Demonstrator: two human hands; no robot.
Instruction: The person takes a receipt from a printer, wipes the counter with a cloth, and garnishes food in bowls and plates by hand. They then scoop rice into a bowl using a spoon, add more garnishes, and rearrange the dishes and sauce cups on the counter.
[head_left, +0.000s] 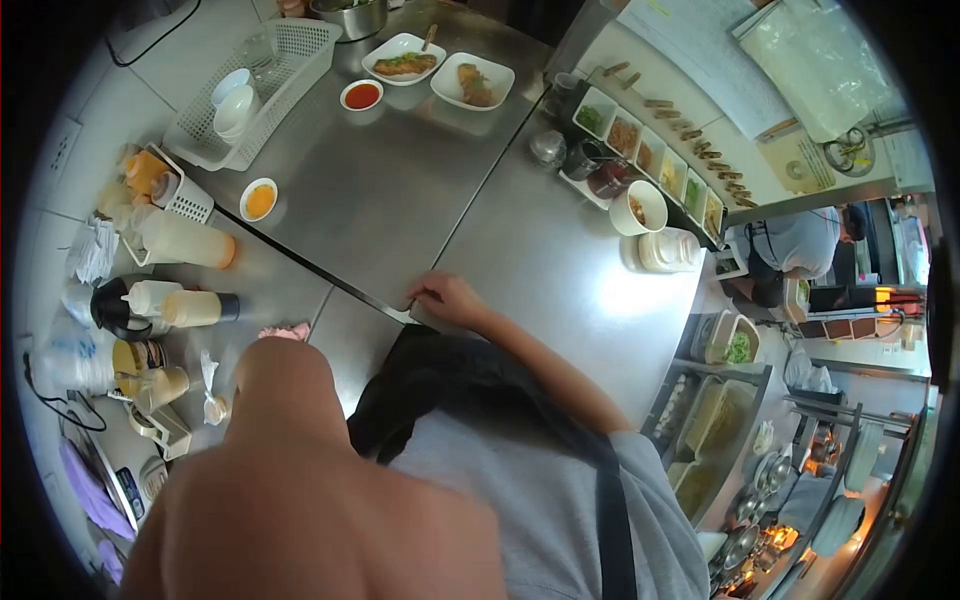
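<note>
My right hand (447,298) rests on the steel counter (480,250) near its front edge. Its fingers are loosely curled, a gap shows by the thumb, and I see nothing held. My left arm (285,400) fills the lower left, very close to the camera; the hand's fingers are hidden. A crumpled pink cloth (287,332) pokes out just past that arm's far end. Farther up stand two white square dishes of browned food, one dish (403,62) with a utensil and the other dish (474,82) beside it. A red sauce bowl (362,96) and a yellow sauce bowl (259,201) sit nearby.
Left: a white basket (215,150) with bowls, squeeze bottles (190,240) and a black-handled jug (118,308). Right: a topping rack (650,150), a white cup (638,208) and a clear tub (668,250). A co-worker (795,245) and lit burners (775,545) are beyond.
</note>
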